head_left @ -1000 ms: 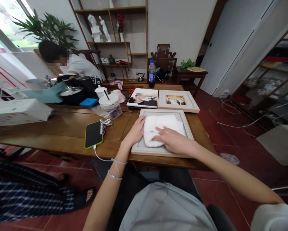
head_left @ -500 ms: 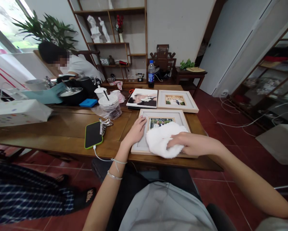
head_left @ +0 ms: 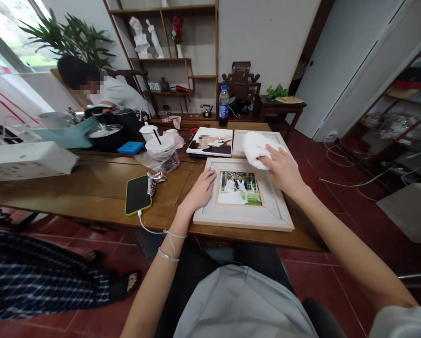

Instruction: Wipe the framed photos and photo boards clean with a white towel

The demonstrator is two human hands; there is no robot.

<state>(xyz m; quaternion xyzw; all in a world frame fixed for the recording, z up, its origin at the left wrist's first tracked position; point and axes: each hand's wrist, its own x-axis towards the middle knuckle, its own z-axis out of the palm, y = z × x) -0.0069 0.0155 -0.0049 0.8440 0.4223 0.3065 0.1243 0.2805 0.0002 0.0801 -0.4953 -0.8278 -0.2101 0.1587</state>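
A light wooden picture frame (head_left: pixel 243 220) with a pale mat and a photo (head_left: pixel 239 188) of two people lies flat at the table's near edge. My left hand (head_left: pixel 202 187) rests on its left side, fingers stretched out over the border. In my right hand (head_left: pixel 279 169) is a fluffy white cloth (head_left: pixel 255 149), bunched up at the frame's far right edge. Behind that cloth a second picture frame (head_left: pixel 239 146) is partly covered, its photo hidden. To its left lies a flat print (head_left: pixel 210 142) with a black-and-white picture.
On the wooden table (head_left: pixel 101 188) are a phone (head_left: pixel 138 195) with a charging cable, a lidded cup (head_left: pixel 160 145) in a plastic bag, a blue box (head_left: pixel 130 147) and a bottle (head_left: pixel 223 105). Another person (head_left: pixel 122 96) sits far left; a plaid-clad leg (head_left: pixel 44 277) shows lower left.
My right hand has moved the white cloth away from me, off the near photo to the frame's far edge, uncovering the picture. My left hand stays on the frame's left side.
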